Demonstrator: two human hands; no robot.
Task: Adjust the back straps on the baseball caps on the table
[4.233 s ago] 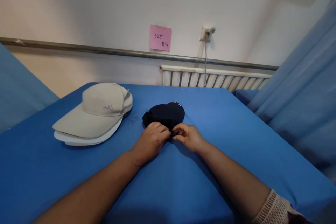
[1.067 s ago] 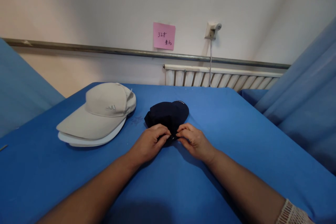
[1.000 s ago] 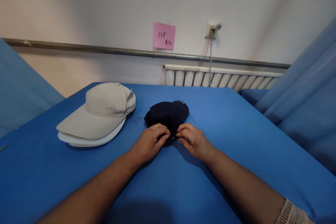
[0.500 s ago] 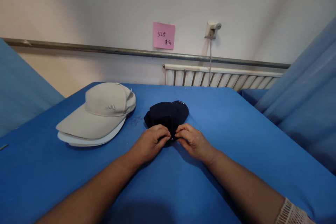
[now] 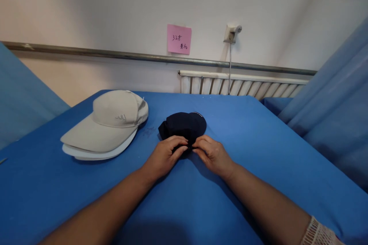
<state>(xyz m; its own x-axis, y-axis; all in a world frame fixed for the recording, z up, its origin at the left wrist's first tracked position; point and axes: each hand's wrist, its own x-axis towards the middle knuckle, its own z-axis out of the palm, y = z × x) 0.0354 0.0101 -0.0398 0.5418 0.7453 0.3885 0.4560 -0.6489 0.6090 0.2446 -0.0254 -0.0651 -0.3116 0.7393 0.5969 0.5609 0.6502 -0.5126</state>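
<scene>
A dark navy cap (image 5: 181, 124) lies on the blue-covered table (image 5: 184, 199), its brim pointing to the back right. My left hand (image 5: 166, 156) pinches the cap's near edge between thumb and fingers. Just to its right, my right hand (image 5: 212, 155) pinches the same edge, the fingertips of both hands almost meeting. What exactly sits between the fingertips, perhaps a strap, is too small and dark to make out. Left of my hands rests a stack of light caps, a beige cap (image 5: 115, 109) with small embroidery on top and a white brim (image 5: 100, 154) showing beneath it.
Blue curtains hang at the left (image 5: 25, 95) and right (image 5: 330, 103). Behind the table stand a white radiator (image 5: 207, 84) and a metal rail (image 5: 129, 56) along the wall. A pink note (image 5: 179, 39) and a socket with a plug (image 5: 232, 33) are on the wall.
Little differs. The navy cap has dipped slightly at its near edge, and my fingertips have shifted a tiny bit while keeping their pinch.
</scene>
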